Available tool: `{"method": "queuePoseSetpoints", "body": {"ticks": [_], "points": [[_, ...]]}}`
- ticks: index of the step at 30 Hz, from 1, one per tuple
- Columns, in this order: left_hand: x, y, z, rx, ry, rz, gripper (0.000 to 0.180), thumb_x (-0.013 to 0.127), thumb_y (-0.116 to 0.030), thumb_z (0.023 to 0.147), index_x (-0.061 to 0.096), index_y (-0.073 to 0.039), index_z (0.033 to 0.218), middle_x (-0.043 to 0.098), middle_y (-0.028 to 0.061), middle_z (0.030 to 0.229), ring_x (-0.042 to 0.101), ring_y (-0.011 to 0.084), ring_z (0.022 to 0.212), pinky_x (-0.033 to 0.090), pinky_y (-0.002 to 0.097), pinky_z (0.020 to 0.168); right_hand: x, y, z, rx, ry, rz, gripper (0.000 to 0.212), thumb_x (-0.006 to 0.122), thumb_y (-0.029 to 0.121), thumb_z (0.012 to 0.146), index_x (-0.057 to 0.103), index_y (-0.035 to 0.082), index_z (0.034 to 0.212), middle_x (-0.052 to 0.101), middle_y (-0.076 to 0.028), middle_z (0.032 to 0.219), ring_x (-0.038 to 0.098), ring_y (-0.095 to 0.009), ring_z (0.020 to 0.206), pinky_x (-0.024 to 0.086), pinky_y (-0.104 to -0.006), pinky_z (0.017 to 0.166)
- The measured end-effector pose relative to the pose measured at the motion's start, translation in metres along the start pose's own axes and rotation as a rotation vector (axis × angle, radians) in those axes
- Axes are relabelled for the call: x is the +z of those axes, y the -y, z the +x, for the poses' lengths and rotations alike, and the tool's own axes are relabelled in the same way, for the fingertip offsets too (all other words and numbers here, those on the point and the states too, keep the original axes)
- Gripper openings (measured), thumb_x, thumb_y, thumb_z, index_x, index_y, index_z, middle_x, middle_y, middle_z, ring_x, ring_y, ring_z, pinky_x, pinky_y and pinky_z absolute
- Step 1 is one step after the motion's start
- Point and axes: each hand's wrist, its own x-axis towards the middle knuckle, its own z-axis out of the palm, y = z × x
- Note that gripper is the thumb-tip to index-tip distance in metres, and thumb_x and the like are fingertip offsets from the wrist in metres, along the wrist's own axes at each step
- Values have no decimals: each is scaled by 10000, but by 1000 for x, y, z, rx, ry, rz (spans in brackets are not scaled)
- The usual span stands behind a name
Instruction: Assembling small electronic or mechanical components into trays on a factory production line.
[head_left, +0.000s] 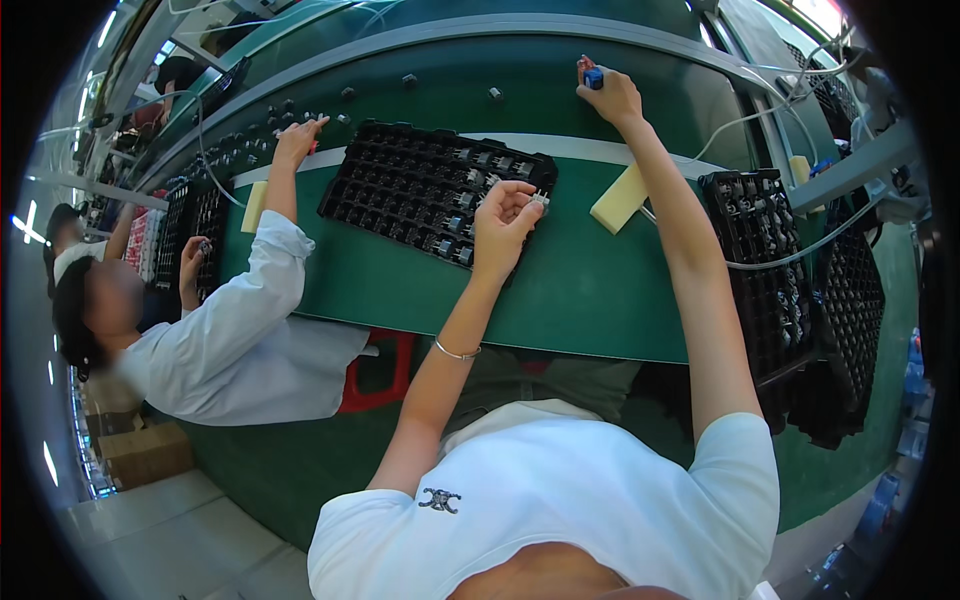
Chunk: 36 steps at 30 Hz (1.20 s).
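Note:
My left hand (505, 225) is closed in a pinch over the near right corner area of a black compartment tray (375, 190). Between its fingertips is a small silvery-white component (540, 199). Several compartments at the tray's right side hold similar small metallic parts; many on the left look dark. My right hand (614, 98) reaches far forward over the green belt (540, 65), its fingers closed around a small blue-and-red object (593, 77) whose exact kind I cannot make out. A single small component (495, 93) lies on the belt to the left of that hand.
Pale yellow blocks (620, 198) sit at the belt's near edge. Stacked black trays (765, 270) stand at the right, beneath a metal bar and a pale hose (800, 262). On the left a co-worker's hand (295, 143) reaches among several loose components on the belt.

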Motion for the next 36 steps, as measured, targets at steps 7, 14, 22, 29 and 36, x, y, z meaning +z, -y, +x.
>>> {"method": "queuePoseSetpoints", "body": {"ticks": [7, 14, 22, 29, 36], "points": [[-12, -7, 2, -61, -3, 7, 156, 725, -58, 850, 617, -21, 956, 677, 27, 858, 600, 57, 706, 456, 180, 599, -50, 37, -54, 70, 213, 643, 305, 739, 308, 834, 666, 24, 918, 679, -59, 816, 645, -135, 725, 495, -284, 655], [20, -21, 6, 32, 74, 114, 170, 754, -36, 829, 646, -3, 956, 680, 24, 854, 609, 52, 726, 473, 180, 641, -108, 86, -169, 432, 362, 1149, 322, 726, 236, 847, 628, 83, 1113, 651, 7, 912, 581, -42, 730, 414, -178, 575], [33, -31, 8, 15, 91, 194, 162, 764, -32, 814, 647, 13, 917, 671, 32, 816, 622, 53, 715, 496, 178, 652, -104, 81, -186, 541, 344, 1310, 375, 706, 251, 867, 600, 58, 1170, 654, -4, 935, 591, -36, 745, 399, -156, 555], [27, -28, 8, 46, 144, 229, 174, 771, -45, 801, 645, 15, 905, 668, 33, 796, 613, 46, 700, 492, 175, 644, -97, 87, -189, 546, 403, 1393, 438, 722, 266, 872, 564, 44, 1214, 645, -29, 1016, 624, -64, 821, 486, -190, 628], [21, -32, 3, 44, 196, 429, 287, 819, -151, 758, 646, -11, 939, 620, -8, 756, 538, 33, 642, 451, 198, 595, -106, 77, -188, 615, 585, 1509, 456, 724, 243, 871, 543, 43, 1238, 637, -42, 1056, 636, -105, 894, 528, -234, 745]]}}
